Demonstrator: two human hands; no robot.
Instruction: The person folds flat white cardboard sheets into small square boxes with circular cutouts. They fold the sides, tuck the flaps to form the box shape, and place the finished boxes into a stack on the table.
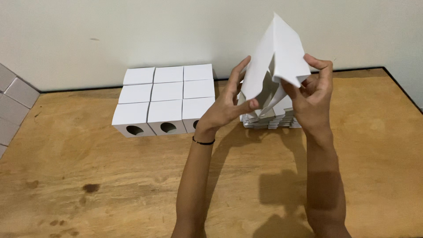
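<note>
Both hands hold one white cardboard box blank (277, 57), partly folded open and raised above the table. My left hand (227, 103) pinches its lower left edge, thumb in front. My right hand (313, 94) grips its right flap with fingers curled over the top. Directly beneath lies a stack of flat white box blanks (271, 121). To the left, several folded white boxes (165, 94) stand in a tight block, the front ones showing round cut-out holes.
A wooden table (101, 176) with dark stains carries everything. A pale wall runs along its far edge. Grey tiles (13, 101) show at the far left. A thin dark band sits on my left wrist (203, 142).
</note>
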